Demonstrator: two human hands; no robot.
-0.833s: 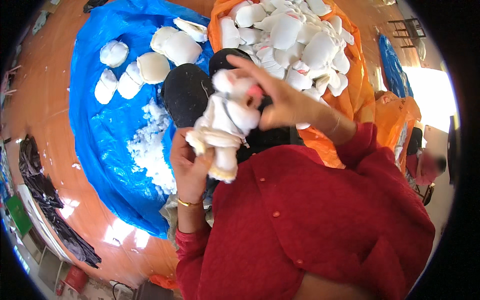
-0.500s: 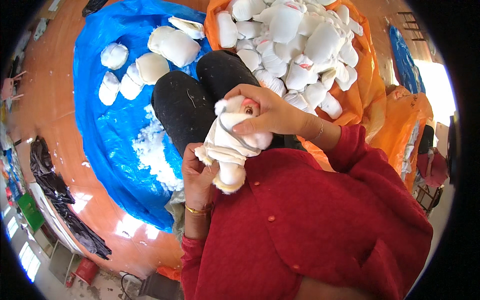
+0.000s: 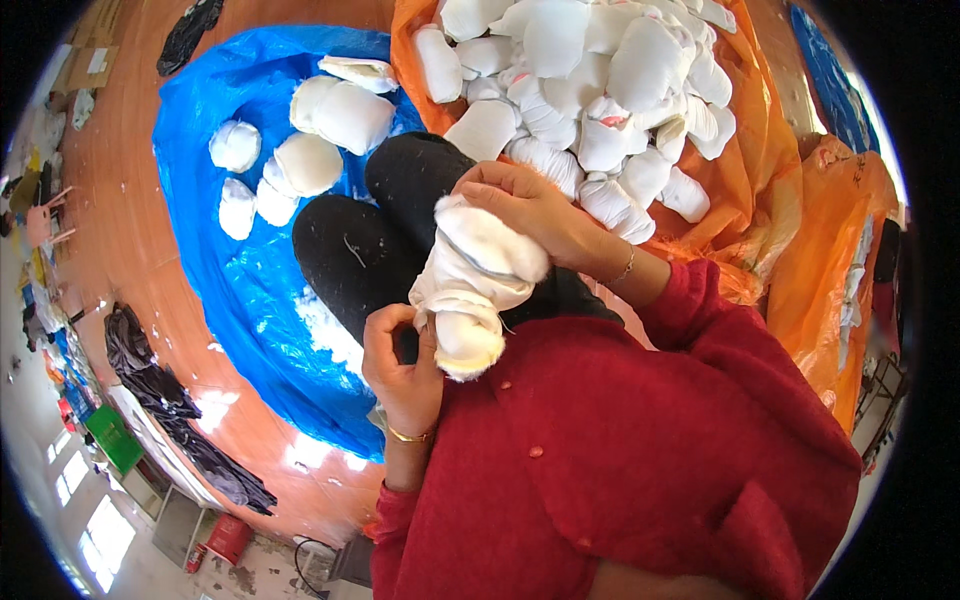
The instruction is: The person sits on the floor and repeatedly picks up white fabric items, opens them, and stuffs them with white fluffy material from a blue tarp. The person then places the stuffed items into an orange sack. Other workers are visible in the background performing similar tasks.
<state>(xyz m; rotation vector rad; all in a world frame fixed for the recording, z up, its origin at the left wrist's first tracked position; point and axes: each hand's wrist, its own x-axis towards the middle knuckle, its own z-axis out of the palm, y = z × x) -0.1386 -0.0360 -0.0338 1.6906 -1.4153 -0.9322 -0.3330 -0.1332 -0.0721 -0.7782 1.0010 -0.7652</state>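
Observation:
A white plush toy piece point(image 3: 478, 278) is held over my lap, in front of my red sweater. My left hand point(image 3: 400, 362) grips its lower end from the left, a gold bangle on the wrist. My right hand point(image 3: 530, 205) closes over its upper end from above, a thin bracelet on that wrist. My knees in black trousers point(image 3: 365, 240) lie just beyond the toy.
A heap of white plush pieces point(image 3: 590, 80) fills an orange sheet point(image 3: 770, 150) ahead and to the right. Several stuffed white pieces point(image 3: 310, 125) and loose white filling point(image 3: 325, 325) lie on a blue sheet point(image 3: 215, 260) at left. Dark cloth point(image 3: 160, 390) lies on the orange floor.
The view has tipped so the toy and both hands sit lower. My right hand has slid over the toy's top, hiding the pink part seen before.

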